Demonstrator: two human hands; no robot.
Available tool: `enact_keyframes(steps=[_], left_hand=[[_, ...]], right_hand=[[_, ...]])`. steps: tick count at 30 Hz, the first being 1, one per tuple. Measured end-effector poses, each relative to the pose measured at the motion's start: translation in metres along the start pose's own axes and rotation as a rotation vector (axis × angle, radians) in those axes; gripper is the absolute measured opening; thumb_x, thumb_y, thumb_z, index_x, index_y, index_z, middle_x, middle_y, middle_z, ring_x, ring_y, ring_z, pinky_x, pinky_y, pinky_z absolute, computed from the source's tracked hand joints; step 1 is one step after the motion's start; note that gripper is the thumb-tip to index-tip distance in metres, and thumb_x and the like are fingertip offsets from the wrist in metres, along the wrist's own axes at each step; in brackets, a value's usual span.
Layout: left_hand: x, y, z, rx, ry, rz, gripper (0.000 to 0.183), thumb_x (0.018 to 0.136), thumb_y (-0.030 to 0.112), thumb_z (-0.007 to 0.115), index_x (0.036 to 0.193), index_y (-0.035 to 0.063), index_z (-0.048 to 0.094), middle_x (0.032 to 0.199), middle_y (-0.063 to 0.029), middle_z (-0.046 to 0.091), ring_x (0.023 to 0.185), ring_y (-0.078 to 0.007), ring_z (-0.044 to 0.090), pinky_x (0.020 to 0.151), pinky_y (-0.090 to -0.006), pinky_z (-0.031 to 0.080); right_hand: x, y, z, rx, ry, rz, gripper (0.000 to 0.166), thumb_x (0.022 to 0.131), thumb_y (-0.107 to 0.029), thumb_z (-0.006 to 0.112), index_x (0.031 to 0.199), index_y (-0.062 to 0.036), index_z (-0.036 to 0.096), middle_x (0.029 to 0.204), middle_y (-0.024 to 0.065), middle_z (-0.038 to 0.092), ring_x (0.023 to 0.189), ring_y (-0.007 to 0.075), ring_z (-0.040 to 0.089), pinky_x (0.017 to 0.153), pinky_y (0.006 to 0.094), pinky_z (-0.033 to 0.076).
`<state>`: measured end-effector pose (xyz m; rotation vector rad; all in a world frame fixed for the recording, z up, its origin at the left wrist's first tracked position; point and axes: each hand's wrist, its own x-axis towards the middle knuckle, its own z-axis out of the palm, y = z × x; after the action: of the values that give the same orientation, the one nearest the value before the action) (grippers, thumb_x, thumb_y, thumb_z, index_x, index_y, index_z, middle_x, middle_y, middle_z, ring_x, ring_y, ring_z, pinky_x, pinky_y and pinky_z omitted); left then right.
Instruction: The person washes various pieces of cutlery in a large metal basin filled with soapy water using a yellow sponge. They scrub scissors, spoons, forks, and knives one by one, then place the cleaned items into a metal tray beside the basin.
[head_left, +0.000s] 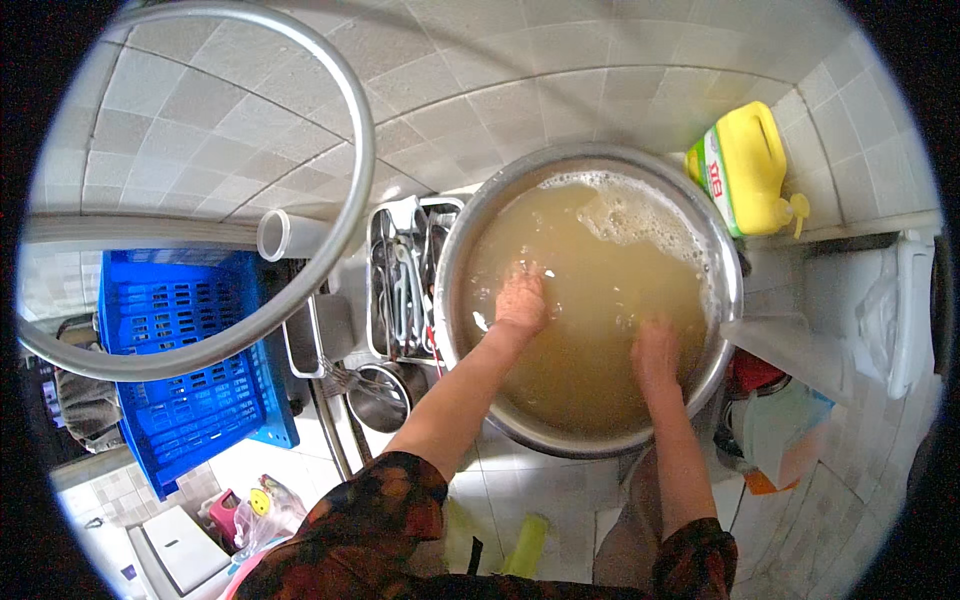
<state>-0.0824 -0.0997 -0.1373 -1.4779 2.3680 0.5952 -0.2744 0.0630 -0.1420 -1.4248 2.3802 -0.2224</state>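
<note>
A large round metal basin (448, 300) stands before me, filled with cloudy yellowish-brown water (585, 300). Pale foam (645, 217) floats along its far and right side. My left hand (523, 298) dips into the water left of the middle, with its back above the surface and its fingertips under. Farther right, my right hand (655, 349) is sunk in the water near the basin's right side and shows only dimly. The murk hides the fingers of both hands and anything they may touch or hold.
Left of the basin are a metal tray (370, 315) of utensils, a steel pot (379, 416) with forks, a plastic container (274, 235) and a blue plastic crate (199, 420). A grey hoop (361, 142) crosses the upper left. A yellow jug (754, 172) stands at back right.
</note>
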Motion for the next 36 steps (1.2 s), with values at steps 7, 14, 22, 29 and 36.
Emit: enact_keyframes(steps=[7, 14, 22, 29, 36], left_hand=[[0.0, 0.008, 0.033, -0.071, -0.327, -0.196, 0.038, 0.086, 0.025, 0.056, 0.12, 0.0074, 0.059, 0.116, -0.0198, 0.061, 0.111, -0.0331, 0.058, 0.095, -0.0402, 0.047], [-0.014, -0.028, 0.104, 0.041, -0.454, -0.008, 0.029, 0.086, 0.03, 0.058, 0.103, 0.0096, 0.07, 0.104, -0.0166, 0.067, 0.099, -0.029, 0.063, 0.09, -0.0414, 0.048], [-0.04, -0.068, 0.174, -1.505, -0.374, 0.106, 0.032, 0.087, 0.027, 0.058, 0.108, 0.0036, 0.063, 0.101, -0.013, 0.066, 0.086, -0.0216, 0.062, 0.079, -0.0351, 0.051], [-0.043, -0.003, 0.041, -1.296, -0.472, -0.242, 0.025, 0.09, 0.019, 0.06, 0.106, 0.0004, 0.06, 0.094, -0.0084, 0.064, 0.08, -0.0166, 0.061, 0.066, -0.0328, 0.053], [-0.055, -0.044, 0.025, -1.752, -0.652, -0.359, 0.024, 0.093, 0.027, 0.059, 0.102, 0.0045, 0.059, 0.086, -0.007, 0.065, 0.071, -0.0169, 0.059, 0.061, -0.0321, 0.049]], right_hand=[[0.017, 0.073, 0.096, 0.068, 0.074, 0.204, 0.023, 0.088, -0.015, 0.05, 0.104, -0.0018, 0.06, 0.11, 0.0221, 0.059, 0.099, 0.0388, 0.056, 0.083, 0.0477, 0.047], [0.013, 0.082, 0.198, 0.039, -0.355, 0.125, 0.033, 0.091, -0.022, 0.046, 0.113, -0.0023, 0.06, 0.118, 0.0189, 0.058, 0.105, 0.0306, 0.055, 0.092, 0.0418, 0.044], [-0.019, -0.016, 0.161, 1.113, -0.358, 0.506, 0.03, 0.091, -0.022, 0.05, 0.11, -0.0028, 0.061, 0.102, 0.011, 0.062, 0.093, 0.0235, 0.056, 0.084, 0.041, 0.047], [-0.011, -0.039, 0.049, 1.629, -0.443, 0.473, 0.028, 0.093, -0.025, 0.051, 0.109, -0.0033, 0.06, 0.101, 0.0089, 0.063, 0.086, 0.0195, 0.062, 0.073, 0.037, 0.054], [0.0, -0.049, 0.018, 1.613, -0.581, 0.394, 0.03, 0.095, -0.026, 0.05, 0.108, -0.0011, 0.06, 0.099, 0.0088, 0.065, 0.087, 0.0212, 0.065, 0.073, 0.039, 0.055]])
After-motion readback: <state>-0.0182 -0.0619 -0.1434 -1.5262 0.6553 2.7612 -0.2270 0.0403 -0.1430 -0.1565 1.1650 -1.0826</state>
